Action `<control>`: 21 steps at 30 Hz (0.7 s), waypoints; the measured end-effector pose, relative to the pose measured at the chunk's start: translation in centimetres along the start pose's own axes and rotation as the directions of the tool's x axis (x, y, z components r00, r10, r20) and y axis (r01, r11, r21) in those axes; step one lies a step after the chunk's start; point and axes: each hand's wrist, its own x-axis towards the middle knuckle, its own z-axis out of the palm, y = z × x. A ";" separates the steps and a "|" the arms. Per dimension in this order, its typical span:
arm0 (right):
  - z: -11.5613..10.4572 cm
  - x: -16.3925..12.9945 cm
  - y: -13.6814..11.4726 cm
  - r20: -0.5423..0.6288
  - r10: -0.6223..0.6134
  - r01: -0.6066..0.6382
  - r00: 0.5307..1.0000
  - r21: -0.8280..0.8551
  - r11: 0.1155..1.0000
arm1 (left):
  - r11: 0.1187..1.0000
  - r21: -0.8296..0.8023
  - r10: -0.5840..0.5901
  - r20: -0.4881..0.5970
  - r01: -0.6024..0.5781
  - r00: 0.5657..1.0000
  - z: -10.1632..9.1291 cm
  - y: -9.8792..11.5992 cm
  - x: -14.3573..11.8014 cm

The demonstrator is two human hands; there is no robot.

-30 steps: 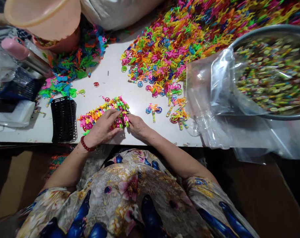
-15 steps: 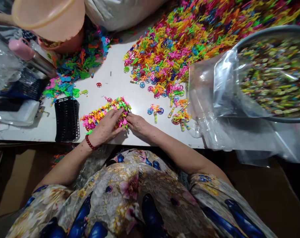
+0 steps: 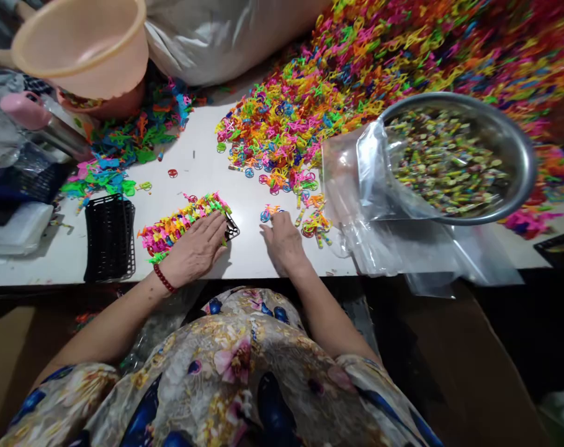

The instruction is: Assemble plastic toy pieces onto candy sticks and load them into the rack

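Observation:
My left hand (image 3: 195, 245), a dark red bead bracelet at its wrist, lies flat with fingers stretched out over a black lattice rack (image 3: 234, 228). Small colourful plastic toy bicycles (image 3: 170, 231) fill most of this rack; its bare right end sticks out past my fingertips. My right hand (image 3: 284, 243) is at a single toy bicycle (image 3: 265, 215) on the white table, thumb and fingers apart. The fingers partly hide that bicycle. Just right of this hand are several more toy bicycles (image 3: 315, 223), with small striped tubes attached to some.
Stacked black racks (image 3: 108, 239) stand on the left. A large heap of toy bicycles (image 3: 282, 118) spreads behind. Clear plastic bags (image 3: 347, 186) and a metal bowl (image 3: 523, 167) of small striped pieces are on the right. Plastic basins (image 3: 139, 49) and a pink-lidded bottle (image 3: 25, 110) stand back left.
My right hand has left the rack's right end and moved right to the single toy bicycle. My left hand now lies flatter on the filled rack. The view has shifted rightward.

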 end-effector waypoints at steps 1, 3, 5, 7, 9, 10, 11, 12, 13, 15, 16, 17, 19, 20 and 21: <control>-0.4 0.1 0.8 0.002 0.058 -0.058 0.998 -0.063 0.996 | 1.000 0.000 0.004 0.003 -0.004 1.000 -0.1 -0.1 0.0; -1.0 0.2 1.8 0.050 0.123 -0.115 0.991 -0.141 0.983 | 1.000 -0.005 0.026 -0.001 -0.026 1.000 -0.3 -0.3 0.1; -1.2 0.2 2.2 0.084 0.145 -0.131 0.986 -0.153 0.980 | 0.999 -0.017 0.051 -0.013 -0.051 0.999 -0.5 -0.6 0.0; -1.3 0.1 1.9 0.045 0.153 -0.148 0.987 -0.089 0.985 | 0.998 -0.020 0.063 -0.023 -0.064 0.998 -0.6 -0.7 0.0; -1.2 0.0 1.0 -0.007 0.183 -0.182 0.983 0.096 0.979 | 0.998 0.004 0.059 -0.018 -0.059 0.998 -0.6 -0.8 -0.1; -0.9 0.0 0.4 -0.007 0.211 -0.203 0.977 0.243 0.948 | 0.998 0.023 0.057 -0.011 -0.056 0.998 -0.5 -0.8 -0.1; -0.6 0.1 -0.3 0.024 0.243 -0.231 0.970 0.414 0.880 | 0.998 0.042 0.056 -0.002 -0.056 0.998 -0.4 -0.8 -0.1; -0.2 0.2 -1.0 0.083 0.271 -0.268 0.959 0.581 0.769 | 0.997 0.059 0.054 0.006 -0.055 0.999 -0.3 -0.8 -0.1; 0.3 0.2 -1.8 0.161 0.285 -0.311 0.945 0.716 0.626 | 0.996 0.070 0.054 0.010 -0.055 0.998 -0.1 -0.8 -0.1; 1.4 0.3 -3.1 0.305 0.283 -0.392 0.909 0.855 0.339 | 0.995 0.078 0.057 0.011 -0.058 0.998 0.1 -0.8 -0.1; 2.0 0.3 -3.7 0.351 0.282 -0.419 0.893 0.878 0.232 | 0.995 0.077 0.059 0.007 -0.059 0.998 0.1 -0.8 -0.1; 2.4 0.3 -4.1 0.377 0.286 -0.431 0.881 0.888 0.158 | 0.995 0.074 0.062 0.002 -0.062 0.998 0.2 -0.8 -0.1; 3.0 0.1 -4.5 0.376 0.299 -0.423 0.877 0.900 0.110 | 0.996 0.063 0.071 -0.012 -0.070 0.997 0.2 -0.9 -0.1; 3.2 -0.1 -4.6 0.355 0.299 -0.408 0.886 0.903 0.137 | 0.996 0.055 0.075 -0.023 -0.074 0.997 0.2 -0.8 -0.1; 3.2 -0.2 -4.6 0.326 0.290 -0.389 0.900 0.900 0.196 | 0.996 0.045 0.080 -0.036 -0.078 0.996 0.1 -0.8 -0.1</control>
